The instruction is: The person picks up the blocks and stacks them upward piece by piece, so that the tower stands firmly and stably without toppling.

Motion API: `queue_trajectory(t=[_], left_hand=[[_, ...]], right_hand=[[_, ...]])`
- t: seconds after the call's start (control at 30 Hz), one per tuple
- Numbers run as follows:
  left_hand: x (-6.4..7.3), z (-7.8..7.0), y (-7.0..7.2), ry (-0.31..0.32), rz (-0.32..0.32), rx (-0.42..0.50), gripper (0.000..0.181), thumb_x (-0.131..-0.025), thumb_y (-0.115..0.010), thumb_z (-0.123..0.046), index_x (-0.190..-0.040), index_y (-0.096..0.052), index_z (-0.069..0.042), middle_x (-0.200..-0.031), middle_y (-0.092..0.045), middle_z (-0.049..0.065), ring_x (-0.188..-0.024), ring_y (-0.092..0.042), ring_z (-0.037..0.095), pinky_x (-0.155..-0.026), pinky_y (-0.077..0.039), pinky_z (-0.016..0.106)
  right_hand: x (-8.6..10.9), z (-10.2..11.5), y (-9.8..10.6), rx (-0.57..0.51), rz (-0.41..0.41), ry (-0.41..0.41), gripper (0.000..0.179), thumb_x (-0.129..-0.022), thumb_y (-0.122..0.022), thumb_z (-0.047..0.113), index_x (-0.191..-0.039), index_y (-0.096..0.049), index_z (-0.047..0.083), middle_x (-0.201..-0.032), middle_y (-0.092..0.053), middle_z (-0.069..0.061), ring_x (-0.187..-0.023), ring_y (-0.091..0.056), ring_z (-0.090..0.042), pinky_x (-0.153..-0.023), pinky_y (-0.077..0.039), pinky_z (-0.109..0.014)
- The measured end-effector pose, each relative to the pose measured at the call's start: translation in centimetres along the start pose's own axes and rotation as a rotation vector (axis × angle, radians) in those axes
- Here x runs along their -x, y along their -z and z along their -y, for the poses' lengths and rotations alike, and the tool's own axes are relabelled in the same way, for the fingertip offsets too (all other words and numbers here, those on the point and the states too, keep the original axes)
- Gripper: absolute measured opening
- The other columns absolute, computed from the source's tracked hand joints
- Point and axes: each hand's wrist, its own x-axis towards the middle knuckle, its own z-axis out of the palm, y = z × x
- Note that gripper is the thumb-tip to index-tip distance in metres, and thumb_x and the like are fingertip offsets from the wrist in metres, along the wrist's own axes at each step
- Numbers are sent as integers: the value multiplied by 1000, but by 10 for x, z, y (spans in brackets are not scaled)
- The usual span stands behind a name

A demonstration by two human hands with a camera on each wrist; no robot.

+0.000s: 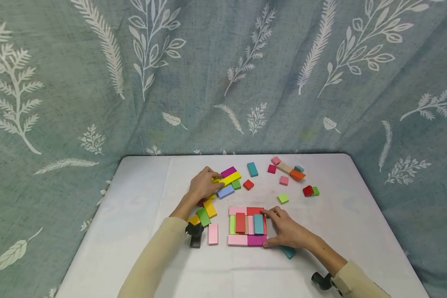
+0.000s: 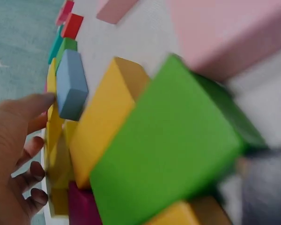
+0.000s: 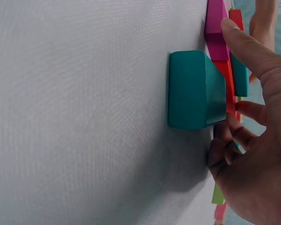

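Note:
My left hand (image 1: 205,183) is at the loose blocks left of the middle, with thumb and forefinger pinching the near end of a yellow block (image 1: 231,178). A blue block (image 2: 71,84) lies beside the thumb. My right hand (image 1: 288,227) spans the right side of a flat rectangle of blocks, its thumb at the magenta block (image 1: 257,240) and its forefinger by the red corner block (image 1: 255,211). On top of that rectangle lie a red block (image 1: 240,222) and a teal block (image 1: 258,224). Another teal block (image 3: 189,89) sits under the right palm.
Green (image 1: 203,217), orange (image 1: 210,208) and pink (image 1: 213,234) blocks lie near the left forearm, beside a black block (image 1: 195,241). Several small blocks, including a lime one (image 1: 283,198) and an orange one (image 1: 297,175), are scattered at the back right of the white table (image 1: 134,248).

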Motion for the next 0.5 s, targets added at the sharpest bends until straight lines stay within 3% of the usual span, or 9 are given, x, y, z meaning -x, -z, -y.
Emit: queue_trajectory(t=[0.13,0.33,0.5], left_hand=[[-4,-6,-1,26,37,-6,46,-85,-74,-54,-119,-77,-21,-112,-53,0,-97,-50,18,-81,-46,36],[-7,-10,2,16,67,-13,44,-87,-75,-51,-118,-77,-21,-114,-53,1,-98,-52,19,-82,-46,37],[-10,-9,4,8,52,-39,36,-91,-73,-42,-121,-76,-22,-117,-55,1,-98,-55,21,-86,-47,40]], right_hand=[[-1,-1,-1,0,11,5,105,-68,-88,56,-155,-38,26,-135,-46,-1,-127,-41,-22,-101,-50,-48],[-1,-3,-1,0,7,-5,105,-67,-88,57,-155,-38,26,-134,-46,1,-127,-40,-21,-101,-50,-46],[-1,-4,0,5,7,-1,105,-67,-88,57,-155,-38,26,-134,-46,0,-126,-40,-20,-101,-50,-46]])
